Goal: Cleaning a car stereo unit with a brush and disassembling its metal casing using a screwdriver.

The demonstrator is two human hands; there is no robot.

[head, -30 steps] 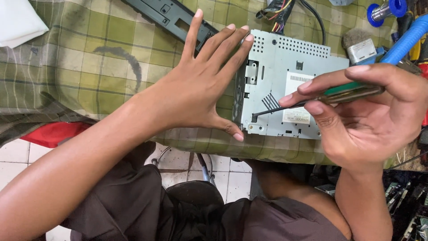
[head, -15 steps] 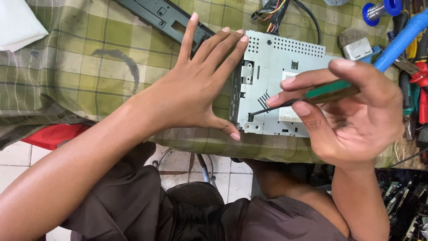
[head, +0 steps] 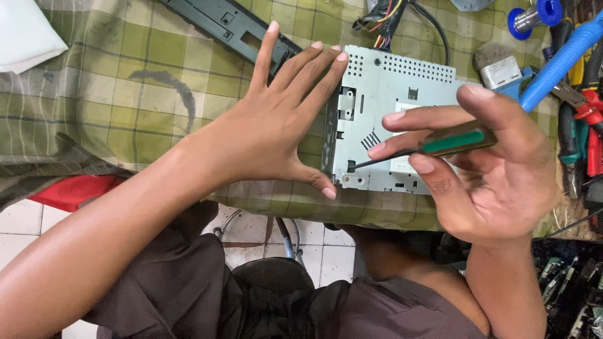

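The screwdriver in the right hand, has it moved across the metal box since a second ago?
Yes. The screwdriver has slid left across the metal box: its tip now sits at the box's lower left corner, near the left hand's thumb.

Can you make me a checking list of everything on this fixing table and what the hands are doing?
Surface: green checked cloth covering the table.
Job's things: grey metal car stereo chassis; green-handled screwdriver, tip at the chassis's lower left corner.
Clutter: black faceplate frame, solder spool, brush, blue-handled tool, red pliers.
Hands: left hand flat against the chassis side; right hand gripping the screwdriver.
Cables: coloured wire bundle at the chassis's far edge.
Surroundings: tiled floor, stool.
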